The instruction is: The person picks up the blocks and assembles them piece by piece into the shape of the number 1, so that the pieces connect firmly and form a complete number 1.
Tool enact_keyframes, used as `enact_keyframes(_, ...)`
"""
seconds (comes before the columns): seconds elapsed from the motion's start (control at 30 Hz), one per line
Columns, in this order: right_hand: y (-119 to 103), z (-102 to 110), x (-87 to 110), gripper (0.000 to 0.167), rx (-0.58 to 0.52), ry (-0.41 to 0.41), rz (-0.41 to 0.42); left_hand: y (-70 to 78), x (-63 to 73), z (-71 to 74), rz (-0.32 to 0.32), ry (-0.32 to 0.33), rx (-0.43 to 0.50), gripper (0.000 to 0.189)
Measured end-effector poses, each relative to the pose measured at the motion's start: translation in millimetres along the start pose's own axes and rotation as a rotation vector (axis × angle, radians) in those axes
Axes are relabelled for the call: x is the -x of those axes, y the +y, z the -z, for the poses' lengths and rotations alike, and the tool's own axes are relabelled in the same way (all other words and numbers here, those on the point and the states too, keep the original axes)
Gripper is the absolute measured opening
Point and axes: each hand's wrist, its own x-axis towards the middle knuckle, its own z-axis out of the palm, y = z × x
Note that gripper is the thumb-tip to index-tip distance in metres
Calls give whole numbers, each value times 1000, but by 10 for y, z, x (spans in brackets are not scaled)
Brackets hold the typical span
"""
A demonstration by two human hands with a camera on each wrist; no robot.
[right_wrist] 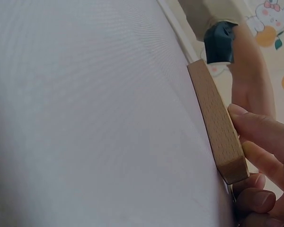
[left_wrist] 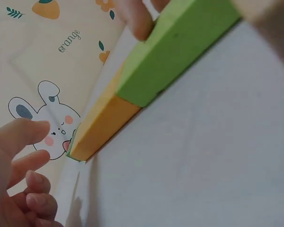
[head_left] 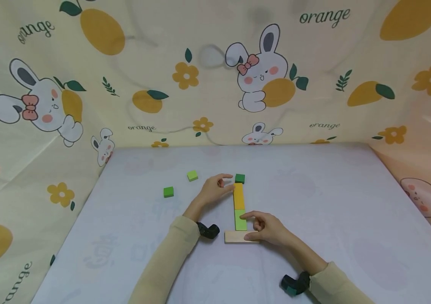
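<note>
sleeves: stretched in from the near edge, one on either side, leaving the row of blocks visible between.
right hand: spanning a joint, index on light-green block, thumb on pale wooden block; thumb and index spread, remaining fingers curled under; probably placed so to press both pieces snug.
left hand: at the far end, fingers loosely parted and gripping nothing, thumb and index close to orange block and dark green cube; cannot tell whether touching; perhaps placed to guide that end straight.
pale wooden block: laid crosswise at the near end, seemingly as a base for the row.
light-green block, orange block, dark green cube: lined up end to end on the worktop, lying flat, likely for easy alignment.
loose cubes: set apart, left of the row, beyond the fingers, perhaps to avoid crowding.
</note>
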Motion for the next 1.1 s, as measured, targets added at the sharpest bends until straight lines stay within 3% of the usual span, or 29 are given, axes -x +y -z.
enact_keyframes(0.63, 46, -17, -28, 52, 24, -5, -3, -14, -289, -31, 48, 58, 93, 33)
enact_keyframes(1.1, 26, -18, -19, 52, 41, -1, 2, 31, -350, -46, 158, 24, -30, 40)
